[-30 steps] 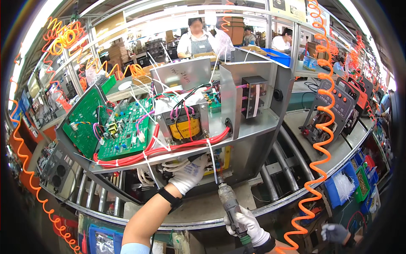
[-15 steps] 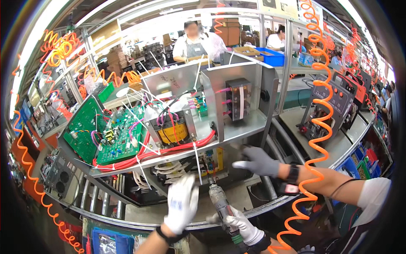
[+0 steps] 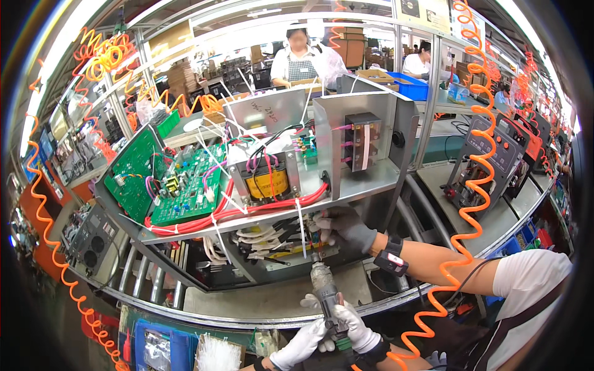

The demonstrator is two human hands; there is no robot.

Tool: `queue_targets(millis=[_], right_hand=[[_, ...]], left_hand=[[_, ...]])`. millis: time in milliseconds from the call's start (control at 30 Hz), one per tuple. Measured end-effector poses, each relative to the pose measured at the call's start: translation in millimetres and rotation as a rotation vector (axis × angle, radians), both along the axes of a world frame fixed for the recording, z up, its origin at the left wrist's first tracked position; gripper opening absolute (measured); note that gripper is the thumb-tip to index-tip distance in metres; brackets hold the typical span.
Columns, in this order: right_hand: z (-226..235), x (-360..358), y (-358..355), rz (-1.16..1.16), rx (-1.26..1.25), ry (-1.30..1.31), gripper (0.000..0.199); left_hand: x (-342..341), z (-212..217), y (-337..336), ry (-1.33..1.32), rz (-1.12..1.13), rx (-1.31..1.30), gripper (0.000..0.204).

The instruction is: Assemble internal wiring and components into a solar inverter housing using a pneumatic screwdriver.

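Note:
My right hand (image 3: 357, 328), in a white glove, is wrapped round a grey pneumatic screwdriver (image 3: 324, 287). The tool's tip points up at the lower opening of a metal machine chassis (image 3: 365, 193). My left hand (image 3: 301, 346), also white-gloved, is beside the screwdriver's lower body with its fingers drawn together; whatever they pinch is hidden. Inside the opening are white wire bundles (image 3: 252, 240). A co-worker's grey-gloved hand (image 3: 346, 227) reaches in from the right, its fingers at the parts just above the tip. A white cable tie (image 3: 301, 226) hangs in front of the opening.
Green circuit boards (image 3: 185, 195), a yellow-wrapped transformer (image 3: 267, 184) and red cables (image 3: 238, 217) fill the chassis top. Conveyor rollers (image 3: 143, 276) run below. An orange coiled hose (image 3: 477, 185) hangs at right. A blue bin (image 3: 176, 349) stands in front. A person (image 3: 299, 62) is opposite.
My left hand has dropped from before the chassis to beside the screwdriver. The co-worker's hand has moved left into the opening. My view has shifted slightly; the screwdriver stays in my right hand.

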State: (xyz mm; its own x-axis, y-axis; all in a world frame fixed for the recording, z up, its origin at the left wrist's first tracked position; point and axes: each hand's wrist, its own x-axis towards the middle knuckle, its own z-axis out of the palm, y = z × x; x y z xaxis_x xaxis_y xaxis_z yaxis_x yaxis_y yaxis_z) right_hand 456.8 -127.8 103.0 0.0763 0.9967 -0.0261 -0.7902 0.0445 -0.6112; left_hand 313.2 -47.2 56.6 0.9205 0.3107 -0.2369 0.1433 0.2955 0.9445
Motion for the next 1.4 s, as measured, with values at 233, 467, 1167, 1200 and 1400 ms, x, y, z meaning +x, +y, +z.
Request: queue_targets(millis=[233, 467, 1167, 1200, 1400], right_hand=[[-7.4, -3.4, 4.1, -0.043, -0.004, -0.009, 0.07], [12.2, -6.7, 7.4, -0.216, -0.046, -0.129, 0.074], [8.5, 17.7, -6.5, -0.133, -0.174, -0.213, 0.05], [10.5, 19.6, -7.1, -0.137, -0.193, -0.273, 0.052], [15.5, 19.7, -19.3, -0.119, -0.265, -0.43, 0.061]], left_hand=[[-1.4, -19.0, 5.6, -0.006, 0.136, -0.675, 0.036], [11.4, 53.4, 72.6, 0.101, -0.005, 0.246, 0.032], [118.1, 58.4, 168.8, 0.207, 0.572, 1.83, 0.026], [118.4, 58.9, 168.6, 0.218, 0.575, 1.821, 0.026], [117.9, 60.1, 167.2, 0.253, 0.567, 1.809, 0.024]])
